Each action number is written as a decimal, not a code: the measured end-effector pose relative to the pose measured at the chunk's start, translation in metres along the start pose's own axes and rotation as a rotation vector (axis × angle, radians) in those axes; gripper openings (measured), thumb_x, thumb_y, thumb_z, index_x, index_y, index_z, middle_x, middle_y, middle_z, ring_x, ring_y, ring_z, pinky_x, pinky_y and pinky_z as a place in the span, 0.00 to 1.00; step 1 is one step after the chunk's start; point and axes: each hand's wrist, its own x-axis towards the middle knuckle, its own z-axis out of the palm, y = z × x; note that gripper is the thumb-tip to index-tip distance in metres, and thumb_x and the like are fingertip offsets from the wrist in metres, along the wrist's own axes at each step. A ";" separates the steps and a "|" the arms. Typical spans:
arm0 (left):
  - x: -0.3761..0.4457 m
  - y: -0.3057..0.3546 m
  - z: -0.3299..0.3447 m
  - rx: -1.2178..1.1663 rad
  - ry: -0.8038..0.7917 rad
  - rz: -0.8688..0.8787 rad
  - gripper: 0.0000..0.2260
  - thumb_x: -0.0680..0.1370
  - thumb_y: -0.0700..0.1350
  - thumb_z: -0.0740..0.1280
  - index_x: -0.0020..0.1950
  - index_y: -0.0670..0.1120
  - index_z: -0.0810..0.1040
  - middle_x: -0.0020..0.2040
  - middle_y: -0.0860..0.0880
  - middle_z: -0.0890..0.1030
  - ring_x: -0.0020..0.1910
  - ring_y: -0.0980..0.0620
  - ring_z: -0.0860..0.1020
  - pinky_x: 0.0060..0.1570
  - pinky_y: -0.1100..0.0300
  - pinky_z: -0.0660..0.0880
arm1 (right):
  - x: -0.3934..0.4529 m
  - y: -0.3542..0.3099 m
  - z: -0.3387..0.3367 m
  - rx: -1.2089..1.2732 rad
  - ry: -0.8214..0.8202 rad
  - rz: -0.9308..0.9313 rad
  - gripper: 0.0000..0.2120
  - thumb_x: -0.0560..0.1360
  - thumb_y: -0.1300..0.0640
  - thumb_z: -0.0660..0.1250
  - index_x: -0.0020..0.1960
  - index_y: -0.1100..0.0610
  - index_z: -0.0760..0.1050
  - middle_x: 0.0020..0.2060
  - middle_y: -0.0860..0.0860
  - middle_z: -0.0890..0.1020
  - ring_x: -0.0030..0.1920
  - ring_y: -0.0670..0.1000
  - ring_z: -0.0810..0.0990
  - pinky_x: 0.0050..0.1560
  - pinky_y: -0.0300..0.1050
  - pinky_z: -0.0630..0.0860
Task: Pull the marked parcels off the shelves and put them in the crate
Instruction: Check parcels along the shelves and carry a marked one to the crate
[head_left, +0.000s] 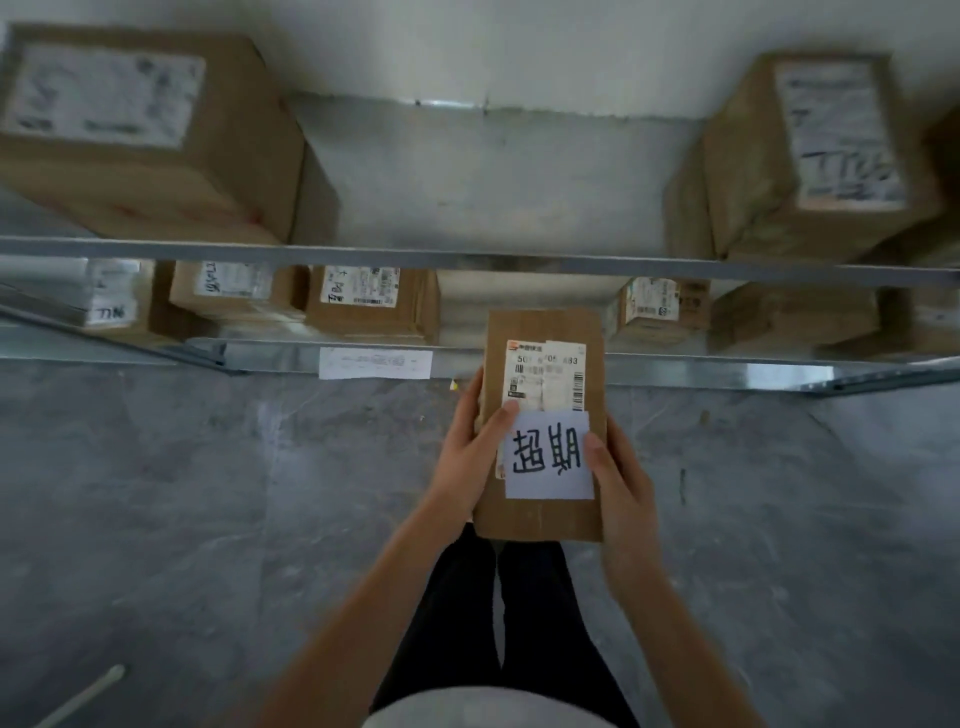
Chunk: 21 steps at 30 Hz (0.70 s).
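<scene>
A view looking down from the person's head at metal shelves (467, 260) and a grey floor (208, 493). Both hands hold one brown cardboard parcel (543, 514) out in front of the lower shelf edge, clear of the shelf and above the person's dark trouser legs. The left hand (467, 457) grips the parcel's left side, thumb laid across the top face and fingers curled round the edge. The right hand (618, 478) grips the right side the same way, its thumb touching a white paper slip (548, 457) with two large handwritten characters. This slip appears to be the mark, and it sits just below a printed shipping label (545, 374)

Other cardboard boxes (369, 306) stand on the lower shelf, and two larger ones (150, 135) on the shelf above; none shows a similar slip from here, though several are blurred. The crate is not in view

The step in hand is likely carrying this parcel to the crate. To do it well, keep both hands on opposite sides with the parcel level, avoid rubbing the slip loose with the right thumb, turn to find the crate, and lower the parcel in rather than dropping it
</scene>
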 end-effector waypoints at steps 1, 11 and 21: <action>-0.015 0.004 0.001 -0.011 0.020 0.021 0.23 0.77 0.52 0.67 0.71 0.62 0.68 0.63 0.47 0.79 0.53 0.50 0.83 0.49 0.53 0.81 | -0.014 -0.007 0.000 0.027 0.021 -0.021 0.16 0.80 0.55 0.62 0.67 0.50 0.75 0.54 0.50 0.85 0.51 0.51 0.85 0.45 0.42 0.82; -0.104 0.068 0.006 -0.031 -0.167 0.257 0.23 0.78 0.53 0.57 0.73 0.51 0.68 0.61 0.47 0.81 0.59 0.45 0.81 0.57 0.48 0.78 | -0.105 -0.058 -0.007 0.214 0.075 -0.165 0.22 0.74 0.41 0.66 0.66 0.46 0.73 0.57 0.50 0.83 0.54 0.51 0.83 0.47 0.46 0.82; -0.125 0.105 0.106 0.057 -0.336 0.357 0.13 0.80 0.50 0.60 0.65 0.54 0.71 0.64 0.47 0.77 0.54 0.57 0.81 0.46 0.64 0.80 | -0.121 -0.097 -0.075 0.276 0.251 -0.279 0.20 0.79 0.43 0.60 0.71 0.41 0.69 0.62 0.48 0.80 0.60 0.49 0.80 0.60 0.53 0.78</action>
